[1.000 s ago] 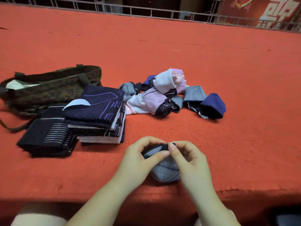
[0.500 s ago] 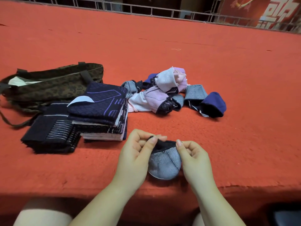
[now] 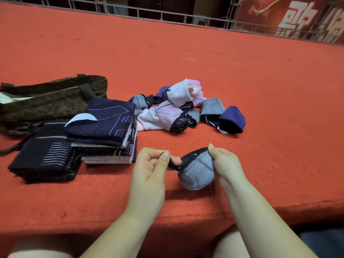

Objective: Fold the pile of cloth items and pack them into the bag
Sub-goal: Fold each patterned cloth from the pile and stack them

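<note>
The small grey ribbed cloth piece with a dark lace edge (image 3: 197, 170) hangs between the two hands just above the near part of the red felt-covered worktop (image 3: 242, 86), its rounded body sagging below the stretched top edge. The left hand (image 3: 149, 166) pinches the left end of that dark edge between thumb and curled fingers; the right hand (image 3: 222, 161) pinches the right end the same way.

It looks very light and entirely limp, with some stretch at the trim. The edge is the sensible place to take hold, since the body gives nothing firm to grip, and the lace looks delicate enough to snag if pulled hard.

Half a second ago the hands were close together with the piece bunched between them; now they have drawn apart and the top edge is pulled out into a line, which reads as opening the piece flat before folding.

Just beyond, to the left, stand two stacks of folded dark navy patterned cloths (image 3: 104, 131), touching each other. Behind these lies the brown leopard-print fabric bag (image 3: 48, 103), mouth open, with something white inside. To the right of the stacks sits the loose pile of unfolded pink, white, grey and purple cloth items (image 3: 184, 108), well apart from the hands.
</note>
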Demonstrator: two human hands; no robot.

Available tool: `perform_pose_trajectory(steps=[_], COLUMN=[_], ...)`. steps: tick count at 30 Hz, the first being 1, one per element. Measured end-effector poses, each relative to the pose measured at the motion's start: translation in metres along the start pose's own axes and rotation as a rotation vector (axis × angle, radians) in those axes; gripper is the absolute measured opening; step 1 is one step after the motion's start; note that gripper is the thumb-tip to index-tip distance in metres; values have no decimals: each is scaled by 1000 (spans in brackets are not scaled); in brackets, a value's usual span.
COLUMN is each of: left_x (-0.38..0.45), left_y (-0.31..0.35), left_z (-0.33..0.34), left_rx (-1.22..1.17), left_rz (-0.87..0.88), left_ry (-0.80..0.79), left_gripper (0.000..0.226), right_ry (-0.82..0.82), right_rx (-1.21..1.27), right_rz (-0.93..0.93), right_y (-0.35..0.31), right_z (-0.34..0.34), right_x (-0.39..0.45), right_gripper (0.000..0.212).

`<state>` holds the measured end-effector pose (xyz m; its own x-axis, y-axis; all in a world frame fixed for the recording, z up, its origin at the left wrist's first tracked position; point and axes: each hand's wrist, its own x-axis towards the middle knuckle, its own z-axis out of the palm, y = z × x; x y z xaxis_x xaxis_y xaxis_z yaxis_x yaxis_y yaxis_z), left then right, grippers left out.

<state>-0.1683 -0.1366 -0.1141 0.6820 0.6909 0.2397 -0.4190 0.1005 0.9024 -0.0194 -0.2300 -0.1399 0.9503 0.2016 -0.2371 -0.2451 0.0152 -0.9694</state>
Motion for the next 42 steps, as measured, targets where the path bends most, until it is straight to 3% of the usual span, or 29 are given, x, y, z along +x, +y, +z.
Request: perform_pose_trajectory(steps=[12,17,19,23,26,32,34,36,38,40,42], left_x=[10,11,9,10,21,24,17,8,0,-7,-14], left_y=[10,19,23,9,3,-11,-17,-19,-22,-28,-38], left_z=[10,0,-6,-12,-16,-33,-38,-42,-40,-35,-31], left_rx=[-144,-229,-184,-115,-111,104,369,722,912,970,1059], left_rz=[-124,-127,-115,-217,-329,-372,-236,95,391,462,400], left_ry=[124,187,139,166,203,238,192,80,-144,-394,-573], left_gripper=[15,18,12,12,13,10,5,9,20,25,36], right_ry=[175,381,403,383,262,92,77,73,99,117,52], right_rx=[180,138,132,82,54,-333,-448,-492,-534,-618,-705], right_rz=[181,185,170,103,76,-130,-164,-194,-293,-504,-729], right_y=[-15,-19,-20,-21,-19,-15,-11,-6,2,14,28], right_z=[5,-24,-41,-42,-39,-49,-49,-44,-39,-36,-37], right_x=[44,54,54,49,39,12,3,-6,-20,-36,-50], right_gripper=[23,28,29,30,26,31,31,25,13,21,28])
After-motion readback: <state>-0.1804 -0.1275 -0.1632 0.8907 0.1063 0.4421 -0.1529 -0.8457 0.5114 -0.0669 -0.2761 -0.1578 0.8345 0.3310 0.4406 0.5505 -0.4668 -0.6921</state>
